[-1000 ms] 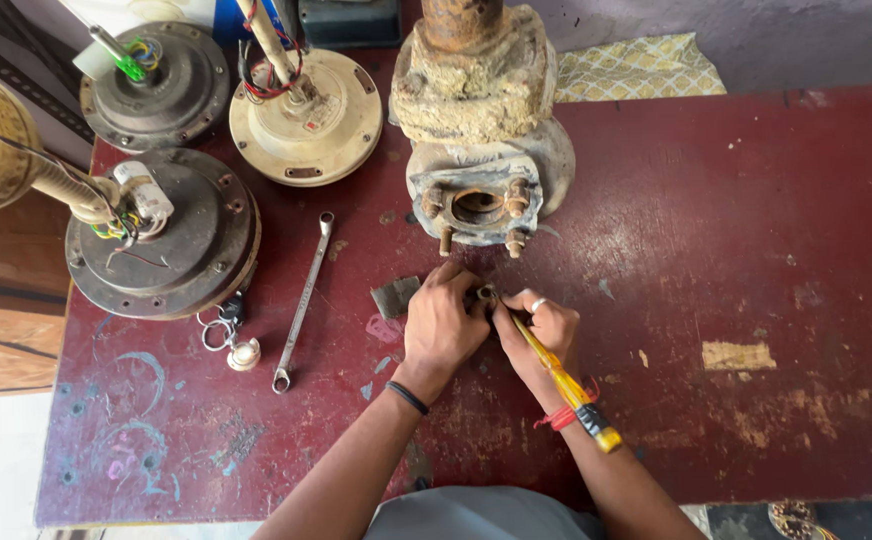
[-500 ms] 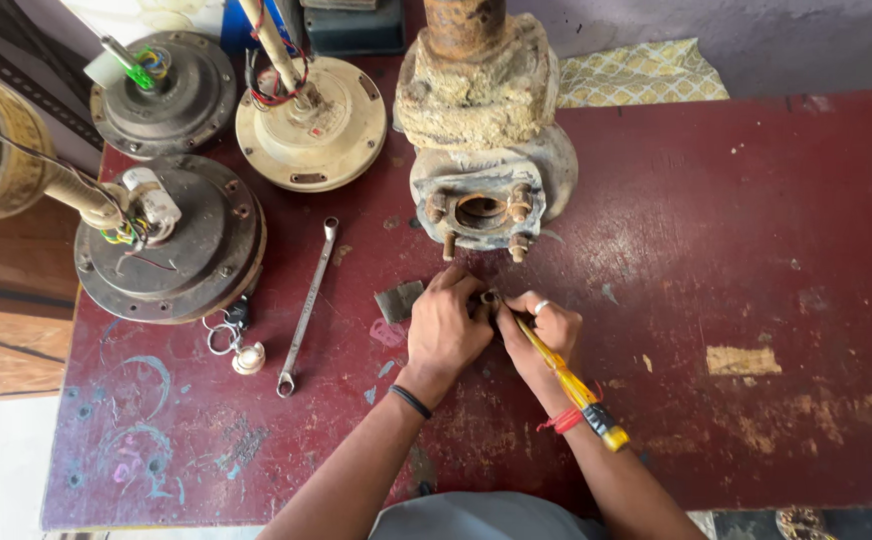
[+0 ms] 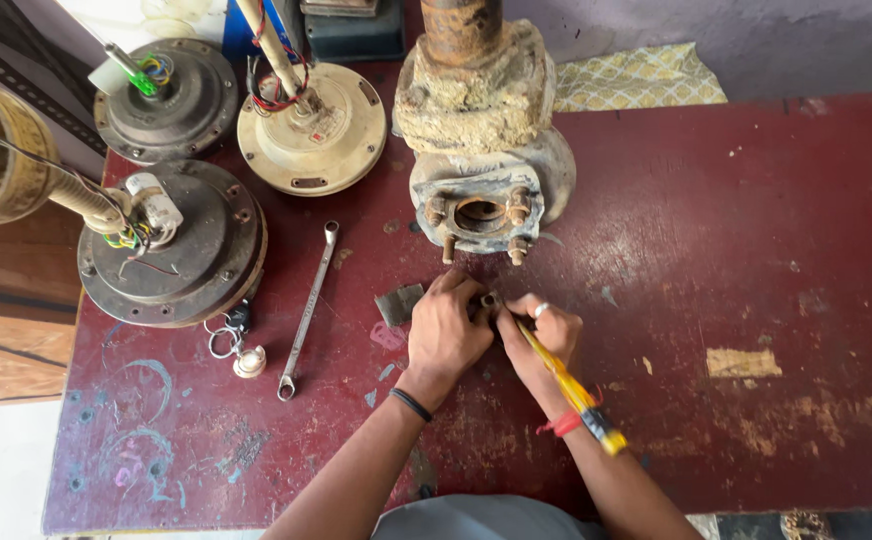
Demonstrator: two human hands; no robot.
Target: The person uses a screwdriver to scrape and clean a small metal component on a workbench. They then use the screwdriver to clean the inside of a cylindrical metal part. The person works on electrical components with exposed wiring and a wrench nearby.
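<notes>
My left hand (image 3: 445,330) presses down on a small dark metal part (image 3: 399,303) on the red table (image 3: 756,250), its fingers curled over it. My right hand (image 3: 541,337) grips a yellow-handled screwdriver (image 3: 566,380), whose tip meets the part between my two hands. Just beyond my hands stands a rusty, crusted pump body (image 3: 484,150) with a round flanged opening and studs facing me. What lies under my left palm is hidden.
A long spanner (image 3: 307,310) lies left of my hands. Beside it rest keys on a ring (image 3: 233,340). Three round fan motors sit at the back left: a dark one (image 3: 171,245), a cream one (image 3: 311,125), another dark one (image 3: 166,95). A patterned cloth (image 3: 636,78) lies at the back.
Both hands stay at the same spot on the small part with the screwdriver; only slight finger shifts show. The view has drifted a little.
</notes>
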